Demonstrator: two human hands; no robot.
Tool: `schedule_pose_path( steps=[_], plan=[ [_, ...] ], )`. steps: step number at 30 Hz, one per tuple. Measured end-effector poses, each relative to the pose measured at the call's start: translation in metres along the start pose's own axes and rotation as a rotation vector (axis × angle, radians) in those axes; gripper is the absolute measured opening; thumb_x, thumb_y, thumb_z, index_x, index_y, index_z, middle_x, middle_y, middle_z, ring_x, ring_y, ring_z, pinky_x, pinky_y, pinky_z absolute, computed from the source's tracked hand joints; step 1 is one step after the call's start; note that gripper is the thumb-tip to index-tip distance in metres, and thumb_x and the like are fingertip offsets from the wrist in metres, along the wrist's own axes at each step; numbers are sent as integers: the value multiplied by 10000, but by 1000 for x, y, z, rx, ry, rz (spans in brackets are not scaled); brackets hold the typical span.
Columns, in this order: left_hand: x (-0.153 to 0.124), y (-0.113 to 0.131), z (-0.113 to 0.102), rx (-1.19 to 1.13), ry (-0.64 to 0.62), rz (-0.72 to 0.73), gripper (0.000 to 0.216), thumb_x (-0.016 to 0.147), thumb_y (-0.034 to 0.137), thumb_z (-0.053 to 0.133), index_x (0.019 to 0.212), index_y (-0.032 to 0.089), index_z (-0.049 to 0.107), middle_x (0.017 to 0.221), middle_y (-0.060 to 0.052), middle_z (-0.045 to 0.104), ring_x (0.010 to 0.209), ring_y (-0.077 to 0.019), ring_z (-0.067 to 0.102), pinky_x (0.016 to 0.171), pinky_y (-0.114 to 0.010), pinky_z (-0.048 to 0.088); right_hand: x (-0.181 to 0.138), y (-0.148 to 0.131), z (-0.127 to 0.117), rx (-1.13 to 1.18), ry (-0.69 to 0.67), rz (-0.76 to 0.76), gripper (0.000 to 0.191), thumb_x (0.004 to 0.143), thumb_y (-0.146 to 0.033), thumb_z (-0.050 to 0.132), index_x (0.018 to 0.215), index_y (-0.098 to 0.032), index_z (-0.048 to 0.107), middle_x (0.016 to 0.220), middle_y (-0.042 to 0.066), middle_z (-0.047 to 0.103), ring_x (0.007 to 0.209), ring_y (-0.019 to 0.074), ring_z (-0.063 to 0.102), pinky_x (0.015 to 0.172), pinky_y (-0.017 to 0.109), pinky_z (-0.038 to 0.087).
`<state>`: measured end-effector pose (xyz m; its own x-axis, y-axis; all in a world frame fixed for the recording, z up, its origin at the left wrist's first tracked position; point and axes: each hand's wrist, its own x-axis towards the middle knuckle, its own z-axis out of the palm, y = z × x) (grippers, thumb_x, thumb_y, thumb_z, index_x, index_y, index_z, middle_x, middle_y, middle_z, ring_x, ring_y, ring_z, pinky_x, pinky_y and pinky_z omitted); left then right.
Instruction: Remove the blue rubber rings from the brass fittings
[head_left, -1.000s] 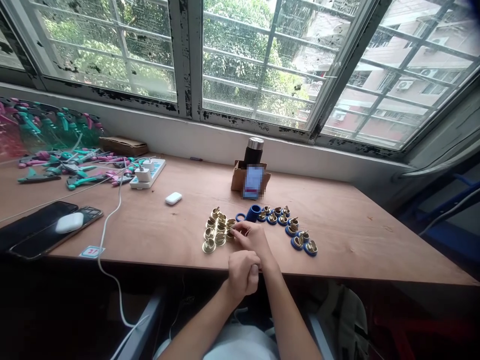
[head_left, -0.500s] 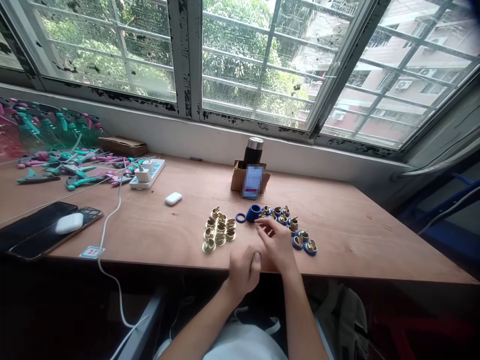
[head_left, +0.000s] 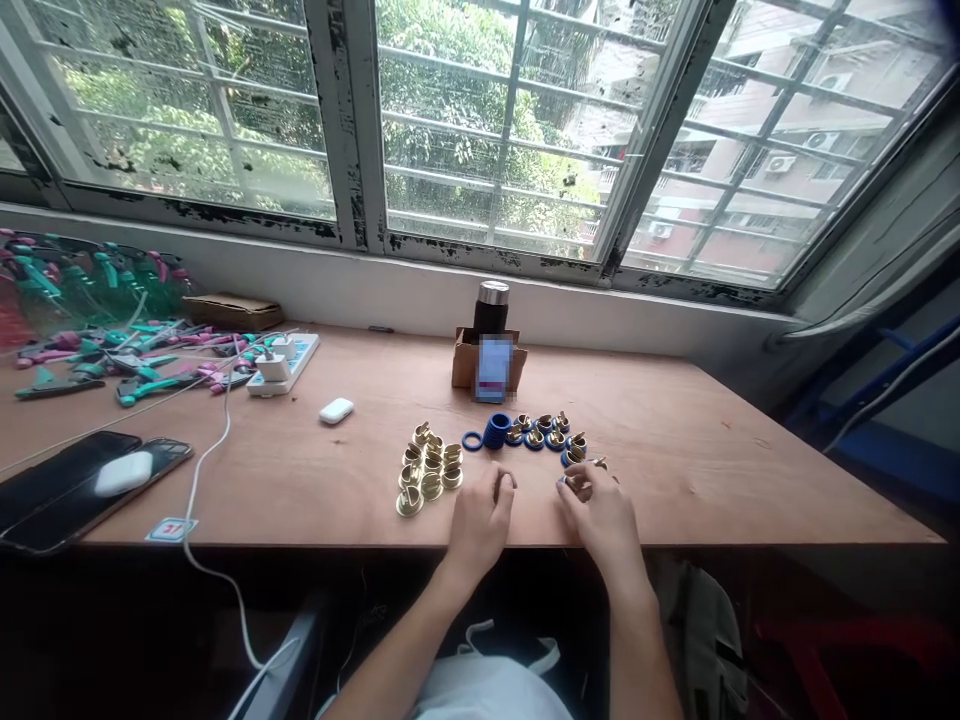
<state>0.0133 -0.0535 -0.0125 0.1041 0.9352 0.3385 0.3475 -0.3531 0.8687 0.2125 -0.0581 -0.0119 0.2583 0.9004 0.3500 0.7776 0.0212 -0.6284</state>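
Your right hand [head_left: 602, 520] is half closed, and its fingertips pinch a small brass fitting [head_left: 577, 484] just above the front of the wooden table [head_left: 697, 470]. Your fingers hide most of this fitting, so you cannot tell its exact shape, and you cannot tell which way its long axis points.

Your left hand [head_left: 478, 525] is loosely curled and rests near the table's front edge. It shows nothing held in it, but the curled fingers hide the palm.

The row of blue-ringed fittings [head_left: 544, 436] runs from left to right across the table, and it curves a little toward you at its right end. This right end lies up and to the left from your right hand, so the right hand is the nearer one to it. The blue sleeve [head_left: 496, 431] and the blue ring [head_left: 472, 441] stand at the row's left end, and they lie ahead of your left hand.

The loose brass fittings [head_left: 429, 474] form a cluster to the left of your left hand, and this hand is nearer to them, well apart from the right.
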Motion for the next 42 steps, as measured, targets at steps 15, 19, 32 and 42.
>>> schedule_pose_path(
  steps=[15,19,32,42],
  plan=[
    [5,-6,2,-55,39,-89,241,973,459,589,976,220,559,892,-25,688,791,-210,661,711,-301,464,1,-22,34,423,-96,-119,239,897,-377,703,1071,-217,741,967,85,770,840,275,738,774,392,596],
    [7,-3,-3,-127,18,-90,272,1030,468,507,1079,221,611,989,-54,734,902,-237,697,805,-332,499,-1,-37,39,734,-205,-115,282,928,-391,703,1161,-234,738,1069,84,791,949,271,771,832,383,637],
    [11,-10,-2,-225,-9,-31,255,1020,418,559,950,200,671,910,-43,751,832,-208,716,750,-287,535,-6,-46,47,619,-188,-248,360,849,-160,645,1190,-222,742,1098,71,785,926,228,774,816,336,660],
    [12,-10,-4,-173,20,-12,196,998,351,579,995,192,694,976,-60,736,897,-211,726,808,-312,576,-7,-53,43,590,-176,-281,339,897,-190,599,1208,-242,721,1149,69,767,1018,240,750,892,379,650]
  ],
)
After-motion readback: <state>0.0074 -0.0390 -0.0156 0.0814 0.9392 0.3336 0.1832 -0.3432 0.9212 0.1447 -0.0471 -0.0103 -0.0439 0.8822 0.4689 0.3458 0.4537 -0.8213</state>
